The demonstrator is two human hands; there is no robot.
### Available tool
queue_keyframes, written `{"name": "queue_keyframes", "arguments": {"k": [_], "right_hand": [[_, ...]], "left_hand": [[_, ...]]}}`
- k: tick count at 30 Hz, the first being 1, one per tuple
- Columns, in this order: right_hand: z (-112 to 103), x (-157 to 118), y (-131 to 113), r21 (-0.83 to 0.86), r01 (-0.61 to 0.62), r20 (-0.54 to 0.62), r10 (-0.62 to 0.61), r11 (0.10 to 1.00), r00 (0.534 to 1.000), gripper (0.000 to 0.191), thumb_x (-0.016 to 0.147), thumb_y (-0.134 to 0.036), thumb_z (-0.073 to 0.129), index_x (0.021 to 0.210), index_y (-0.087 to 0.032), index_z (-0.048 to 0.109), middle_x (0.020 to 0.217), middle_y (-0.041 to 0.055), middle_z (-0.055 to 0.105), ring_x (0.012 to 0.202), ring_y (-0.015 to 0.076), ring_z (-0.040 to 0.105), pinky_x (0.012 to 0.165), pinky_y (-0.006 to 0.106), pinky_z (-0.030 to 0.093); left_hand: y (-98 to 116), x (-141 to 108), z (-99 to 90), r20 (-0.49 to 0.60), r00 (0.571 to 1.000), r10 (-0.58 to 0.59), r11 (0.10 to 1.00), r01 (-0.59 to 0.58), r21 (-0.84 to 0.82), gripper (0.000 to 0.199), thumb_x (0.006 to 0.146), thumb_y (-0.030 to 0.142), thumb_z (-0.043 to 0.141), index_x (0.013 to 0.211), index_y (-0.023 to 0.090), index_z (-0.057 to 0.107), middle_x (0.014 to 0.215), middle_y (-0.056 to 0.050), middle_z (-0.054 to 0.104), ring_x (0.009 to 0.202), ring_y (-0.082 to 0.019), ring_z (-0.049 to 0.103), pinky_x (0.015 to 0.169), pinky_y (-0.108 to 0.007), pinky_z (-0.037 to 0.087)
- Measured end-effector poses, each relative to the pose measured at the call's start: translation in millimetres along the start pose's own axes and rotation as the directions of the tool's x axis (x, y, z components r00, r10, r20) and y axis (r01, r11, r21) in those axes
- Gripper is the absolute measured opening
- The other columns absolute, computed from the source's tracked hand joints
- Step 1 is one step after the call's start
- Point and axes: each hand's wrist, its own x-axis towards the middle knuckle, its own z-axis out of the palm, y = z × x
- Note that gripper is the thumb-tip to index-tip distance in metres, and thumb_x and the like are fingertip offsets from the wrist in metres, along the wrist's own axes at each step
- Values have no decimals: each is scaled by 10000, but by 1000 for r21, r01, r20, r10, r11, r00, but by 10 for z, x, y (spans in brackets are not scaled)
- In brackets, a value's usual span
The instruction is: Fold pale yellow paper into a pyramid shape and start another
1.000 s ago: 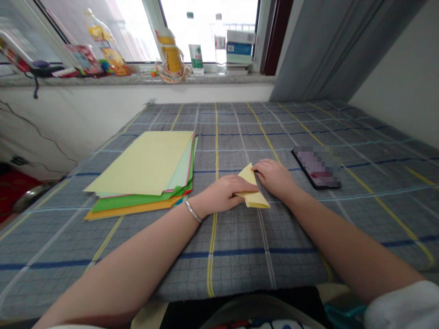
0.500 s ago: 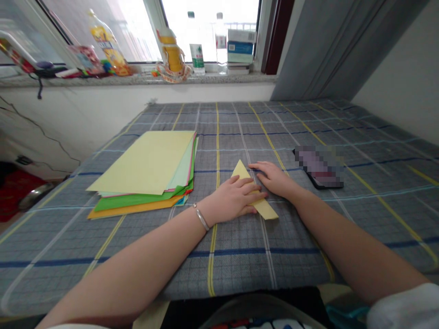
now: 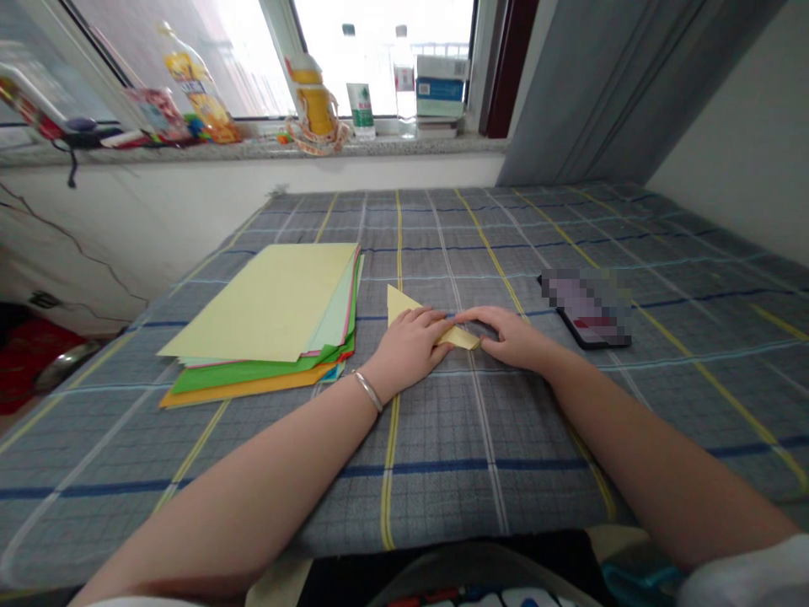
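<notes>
left hand | right hand | 1 sheet, apparently folded | 1 paper stack

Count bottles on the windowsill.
4, left to right: tall yellow bottle, squat yellow bottle, green-labelled bottle, clear bottle. Others may be hidden behind them.

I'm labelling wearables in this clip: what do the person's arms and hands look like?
The left hand and right hand are bare. A thin silver bangle circles the left wrist; the right wrist has none. A white sleeve shows on the right arm at the lower edge.
</notes>
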Motion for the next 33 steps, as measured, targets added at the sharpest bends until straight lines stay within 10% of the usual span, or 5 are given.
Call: {"name": "queue_keyframes", "arguments": {"k": [12, 33], "right_hand": [[-68, -44, -110, -70, 83, 62, -78, 994, 995, 477, 756, -199, 586, 1232, -217, 601, 1206, 72, 665, 1124, 231, 585, 1001, 402, 430], [104, 30, -222, -419, -119, -160, 55, 900, 986, 234, 925, -214, 466, 1113, -179, 602, 911, 75, 724, 824, 227, 664, 747, 335, 449]], "left_hand": [[-141, 53, 40, -27, 999, 19, 964, -26, -265, 302, 971, 269, 450, 1143, 212, 692, 1185, -31, 703, 1153, -175, 610, 1102, -397, 392], [-61, 27, -36, -41, 999, -27, 993, 22, -112, 207, 918, 185, 474, 1082, 122, 584, 1023, -98, 689, 995, -236, 637, 917, -374, 506]]}}
